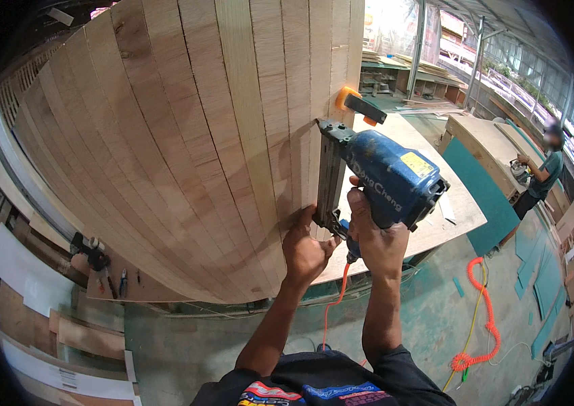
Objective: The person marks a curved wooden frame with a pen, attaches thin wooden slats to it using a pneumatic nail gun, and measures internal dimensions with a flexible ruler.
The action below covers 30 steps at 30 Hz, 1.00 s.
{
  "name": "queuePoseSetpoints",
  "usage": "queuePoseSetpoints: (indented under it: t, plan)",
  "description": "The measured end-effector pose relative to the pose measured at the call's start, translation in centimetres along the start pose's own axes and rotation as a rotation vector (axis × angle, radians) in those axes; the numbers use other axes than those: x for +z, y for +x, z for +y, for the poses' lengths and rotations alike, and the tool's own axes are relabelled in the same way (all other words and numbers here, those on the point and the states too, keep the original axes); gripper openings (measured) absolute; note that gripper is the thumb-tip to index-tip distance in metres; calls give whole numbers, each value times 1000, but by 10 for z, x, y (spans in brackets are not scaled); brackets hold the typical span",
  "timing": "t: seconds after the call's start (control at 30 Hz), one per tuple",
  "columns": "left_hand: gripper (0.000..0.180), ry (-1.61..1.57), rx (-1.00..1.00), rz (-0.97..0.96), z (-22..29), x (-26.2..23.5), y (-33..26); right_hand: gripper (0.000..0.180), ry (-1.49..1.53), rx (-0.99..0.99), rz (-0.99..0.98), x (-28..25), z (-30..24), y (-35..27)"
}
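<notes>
The right hand [383, 243] is clenched around the handle of a blue pneumatic nailer [395, 179]. The left hand [306, 250] is partly curled at the lower end of the nailer's magazine; whether it grasps the magazine or rests on the surface behind cannot be told. A red-orange air hose [331, 308] descends from the nailer handle between the forearms. The nailer is positioned in front of a slatted wooden panel [226, 135], near the panel's right edge, with its nose pointed toward the slats; contact is not discernible. An orange-and-black clamp [361, 106] is located at that edge, just above the nailer. A plywood-topped desk [446, 183] extends to the right, behind the nailer. Pliers [123, 283] lie at lower left, beyond the panel. A coiled orange hose [491, 331] lies on the floor [415, 325] at right. Farther off, a person [549, 172] in a teal shirt stands beside a wooden workbench [481, 139], one hand at a power tool [520, 169].
</notes>
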<state>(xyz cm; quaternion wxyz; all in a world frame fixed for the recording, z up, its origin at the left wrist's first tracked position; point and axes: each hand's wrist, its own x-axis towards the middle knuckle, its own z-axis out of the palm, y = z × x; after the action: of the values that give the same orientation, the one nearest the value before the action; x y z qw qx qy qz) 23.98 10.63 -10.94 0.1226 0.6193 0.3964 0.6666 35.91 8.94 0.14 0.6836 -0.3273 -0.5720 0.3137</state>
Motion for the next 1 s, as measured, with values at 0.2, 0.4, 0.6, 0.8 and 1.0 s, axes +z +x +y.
queuePoseSetpoints:
  t: [0.2, 0.4, 0.6, 0.8, 1.0]
  plan:
    - [72, 96, -61, 11, -10, -6, -3, 24, 1, 11, -37, 4, -2, -4]
    - [67, 159, -156, -65, 11, -26, -3, 25, -8, -99, -66, 14, -10, -16]
    - [67, 158, -142, -135, 14, -44, 2, 26, 129, 31, -12, 27, -18, -27]
    - [71, 180, -140, -90, 10, -37, 3, 27, 15, 3, -6, 22, -14, -18]
    - [70, 161, -178, -107, 14, -40, 5, 24, -2, -20, 1, 22, -10, -18]
